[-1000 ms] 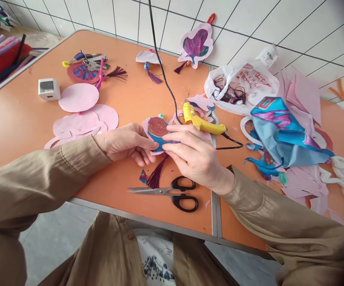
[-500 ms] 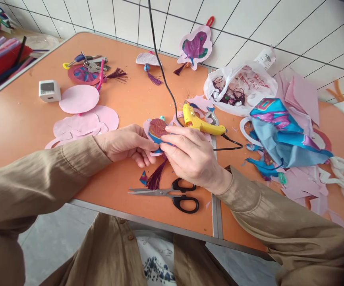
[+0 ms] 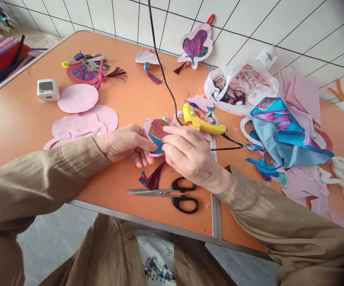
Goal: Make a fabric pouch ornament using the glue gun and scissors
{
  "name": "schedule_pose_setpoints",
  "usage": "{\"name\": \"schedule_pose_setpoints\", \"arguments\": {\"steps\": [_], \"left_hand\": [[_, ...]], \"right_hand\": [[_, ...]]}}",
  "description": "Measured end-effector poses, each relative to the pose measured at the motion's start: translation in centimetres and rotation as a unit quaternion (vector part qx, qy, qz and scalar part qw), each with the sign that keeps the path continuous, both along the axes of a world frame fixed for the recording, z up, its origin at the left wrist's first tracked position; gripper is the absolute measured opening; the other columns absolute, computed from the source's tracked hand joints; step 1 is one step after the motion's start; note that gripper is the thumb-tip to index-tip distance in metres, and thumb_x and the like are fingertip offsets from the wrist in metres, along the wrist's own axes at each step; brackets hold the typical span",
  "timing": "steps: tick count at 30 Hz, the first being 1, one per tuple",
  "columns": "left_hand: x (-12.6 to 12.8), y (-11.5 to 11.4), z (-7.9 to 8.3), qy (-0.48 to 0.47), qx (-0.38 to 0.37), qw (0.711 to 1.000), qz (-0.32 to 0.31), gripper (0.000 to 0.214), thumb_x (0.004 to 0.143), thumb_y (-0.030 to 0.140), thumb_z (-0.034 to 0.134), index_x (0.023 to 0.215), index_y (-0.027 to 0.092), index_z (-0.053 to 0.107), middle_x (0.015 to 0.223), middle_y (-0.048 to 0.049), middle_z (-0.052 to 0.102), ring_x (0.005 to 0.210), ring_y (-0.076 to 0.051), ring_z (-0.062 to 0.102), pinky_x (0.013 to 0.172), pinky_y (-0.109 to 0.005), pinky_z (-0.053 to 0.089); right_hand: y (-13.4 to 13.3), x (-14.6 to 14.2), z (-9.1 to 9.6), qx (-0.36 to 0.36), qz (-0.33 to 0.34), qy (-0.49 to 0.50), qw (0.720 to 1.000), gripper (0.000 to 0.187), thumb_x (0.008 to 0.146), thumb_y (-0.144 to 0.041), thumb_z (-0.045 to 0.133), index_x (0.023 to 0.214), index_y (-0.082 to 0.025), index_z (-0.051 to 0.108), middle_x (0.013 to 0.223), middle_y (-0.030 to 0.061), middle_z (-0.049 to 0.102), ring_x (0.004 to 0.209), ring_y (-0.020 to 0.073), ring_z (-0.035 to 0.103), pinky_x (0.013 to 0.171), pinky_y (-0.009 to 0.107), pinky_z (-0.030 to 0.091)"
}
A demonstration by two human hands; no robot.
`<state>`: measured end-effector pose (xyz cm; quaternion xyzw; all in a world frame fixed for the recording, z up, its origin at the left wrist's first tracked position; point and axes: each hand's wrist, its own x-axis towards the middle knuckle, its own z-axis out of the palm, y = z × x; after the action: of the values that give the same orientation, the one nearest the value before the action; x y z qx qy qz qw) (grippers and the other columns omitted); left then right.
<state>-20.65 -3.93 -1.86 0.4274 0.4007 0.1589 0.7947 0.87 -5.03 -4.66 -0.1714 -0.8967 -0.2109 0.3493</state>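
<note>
Between my two hands is a small pink-edged pendant [image 3: 157,133] with a red and blue patterned fabric face. My left hand [image 3: 130,145] pinches its lower left edge, thumb on top. My right hand [image 3: 191,153] is closed at its right side, fingertips pressed on the face and hiding that edge. A dark purple tassel [image 3: 154,176] hangs from the pendant toward me. Just below lie black-handled scissors [image 3: 166,193], blades slightly apart and pointing left. A yellow glue gun [image 3: 201,122] rests beyond my right hand, its nozzle pointing away.
Pink cutouts [image 3: 78,98] lie at left near a white charger block [image 3: 48,90] and keys [image 3: 93,63]. Finished-looking tasselled ornaments [image 3: 195,45] are at the back. A plastic bag [image 3: 240,87], blue fabric [image 3: 279,135] and paper scraps [image 3: 306,184] cover the right. A black cord [image 3: 157,51] hangs across the middle.
My right fingers have shifted slightly and curled more on the pendant, uncovering more of its blue lower part. My left hand keeps its pinch.
</note>
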Motion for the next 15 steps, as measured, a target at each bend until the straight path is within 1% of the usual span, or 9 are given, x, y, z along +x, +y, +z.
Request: {"name": "schedule_pose_setpoints", "arguments": {"steps": [6, 10, 12, 13, 15], "left_hand": [[-0.16, 0.07, -0.30, -0.005, 0.003, 1.000, -0.004, 0.022, 0.064, 0.025, 0.090, 0.063, 0.010, 0.075, 0.060, -0.0064, 0.074, 0.044, -0.011, 0.063, 0.044, -0.017, 0.053], [-0.37, 0.20, -0.35, -0.003, 0.006, 1.000, -0.019, 0.026, 0.062, 0.028, 0.095, 0.069, 0.011, 0.077, 0.064, -0.0053, 0.075, 0.052, -0.012, 0.068, 0.050, -0.017, 0.056], [-0.34, 0.24, -0.23, 0.006, 0.001, 1.000, -0.030, 0.033, 0.061, 0.035, 0.096, 0.070, 0.010, 0.077, 0.067, -0.0069, 0.076, 0.055, -0.013, 0.070, 0.052, -0.018, 0.058], [-0.27, 0.23, -0.13, 0.012, -0.003, 1.000, -0.028, 0.038, 0.062, 0.041, 0.096, 0.070, 0.010, 0.077, 0.067, -0.0080, 0.076, 0.055, -0.014, 0.070, 0.052, -0.019, 0.059], [-0.05, 0.14, 0.07, 0.028, -0.012, 1.000, -0.002, 0.050, 0.063, 0.055, 0.093, 0.068, 0.010, 0.074, 0.066, -0.0096, 0.075, 0.053, -0.016, 0.070, 0.049, -0.021, 0.058]], "right_hand": [[-0.18, 0.10, 0.32, -0.005, -0.007, -0.030, 1.000, 0.025, 0.097, -0.004, 0.057, 0.081, -0.020, 0.066, 0.090, 0.0041, 0.073, 0.111, 0.0224, 0.069, 0.098, 0.040, 0.059], [-0.43, 0.30, 0.69, -0.016, -0.002, -0.038, 0.999, 0.021, 0.096, -0.004, 0.060, 0.083, -0.018, 0.068, 0.094, 0.0047, 0.075, 0.110, 0.0234, 0.069, 0.096, 0.039, 0.058], [-0.49, 0.40, 0.81, -0.016, 0.002, -0.040, 0.999, 0.021, 0.097, -0.004, 0.060, 0.084, -0.018, 0.069, 0.094, 0.0051, 0.075, 0.110, 0.0234, 0.069, 0.096, 0.040, 0.058], [-0.50, 0.44, 0.84, -0.014, 0.006, -0.041, 0.999, 0.021, 0.097, -0.004, 0.060, 0.084, -0.017, 0.070, 0.093, 0.0059, 0.075, 0.111, 0.0235, 0.069, 0.096, 0.040, 0.057], [-0.51, 0.48, 0.83, -0.012, 0.013, -0.046, 0.999, 0.020, 0.096, -0.003, 0.060, 0.086, -0.016, 0.071, 0.093, 0.0079, 0.075, 0.110, 0.0239, 0.069, 0.095, 0.040, 0.057]]}}
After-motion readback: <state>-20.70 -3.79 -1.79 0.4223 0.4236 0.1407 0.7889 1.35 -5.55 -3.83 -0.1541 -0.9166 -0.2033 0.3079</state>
